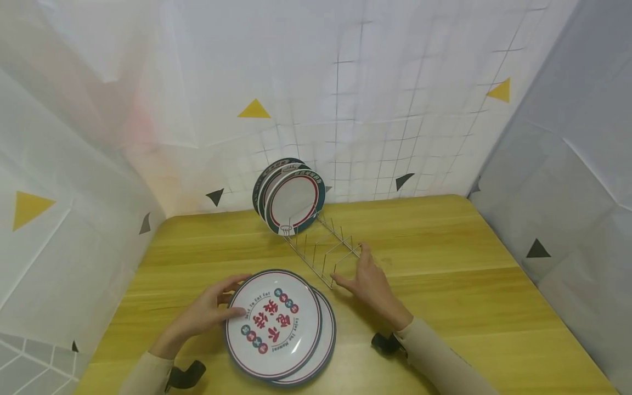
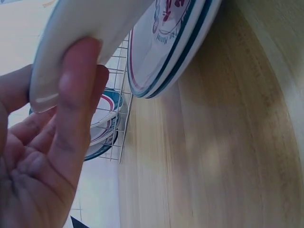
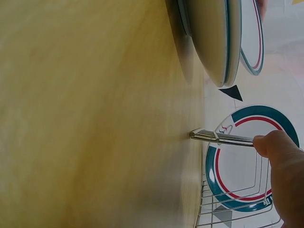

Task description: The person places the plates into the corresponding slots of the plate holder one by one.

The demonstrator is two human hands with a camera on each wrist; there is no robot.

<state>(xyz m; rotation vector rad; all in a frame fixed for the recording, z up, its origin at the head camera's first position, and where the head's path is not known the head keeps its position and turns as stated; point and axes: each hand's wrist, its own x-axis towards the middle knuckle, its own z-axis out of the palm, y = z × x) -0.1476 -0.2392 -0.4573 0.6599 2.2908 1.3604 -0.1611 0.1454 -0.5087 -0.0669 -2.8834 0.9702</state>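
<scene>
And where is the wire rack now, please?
In the head view, the wire rack stands beyond and right of the plate in the left hand, the right hand at its near end.

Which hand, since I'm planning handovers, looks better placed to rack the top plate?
Probably the left hand: it grips the raised top plate, while the right hand holds the near end of the rack.

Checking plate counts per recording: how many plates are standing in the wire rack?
3, at the far end of the rack: front plate, middle plate behind it, back plate farthest away. Another could be hidden between them.
</scene>
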